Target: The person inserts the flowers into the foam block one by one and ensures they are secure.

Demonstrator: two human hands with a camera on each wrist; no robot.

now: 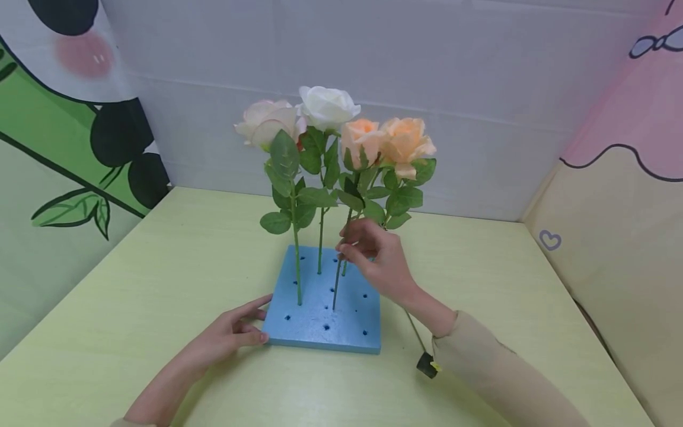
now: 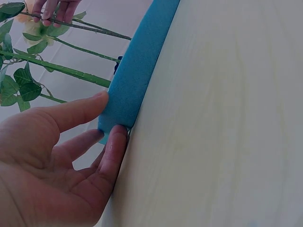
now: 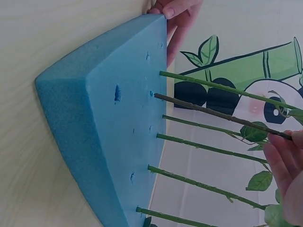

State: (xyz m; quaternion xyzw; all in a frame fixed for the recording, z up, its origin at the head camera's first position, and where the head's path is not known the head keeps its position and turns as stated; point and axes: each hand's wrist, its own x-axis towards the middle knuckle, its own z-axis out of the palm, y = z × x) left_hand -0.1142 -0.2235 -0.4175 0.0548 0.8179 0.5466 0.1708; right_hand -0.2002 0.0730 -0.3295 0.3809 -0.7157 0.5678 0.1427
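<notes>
My right hand (image 1: 381, 258) pinches the dark stem (image 3: 208, 108) of a peach rose (image 1: 363, 141) between thumb and fingers. The stem's lower end meets the top of a blue foam block (image 1: 349, 339), right by a small hole. Against the block's left side, near its front corner, rests my left hand (image 2: 71, 161), its thumb and fingertips touching the edge with the fingers fairly straight. Standing upright in the block are a pale pink rose (image 1: 267, 123), a white rose (image 1: 329, 107) and an orange-peach rose (image 1: 407, 141), all on green leafy stems.
Several holes dot the front and right of the block. On the pale yellow table (image 1: 176, 261), right of the block, lies a small black piece (image 1: 427, 365) with a yellow tag and a thin rod. Cloth backdrops with a cartoon panda (image 1: 69, 53) surround the table.
</notes>
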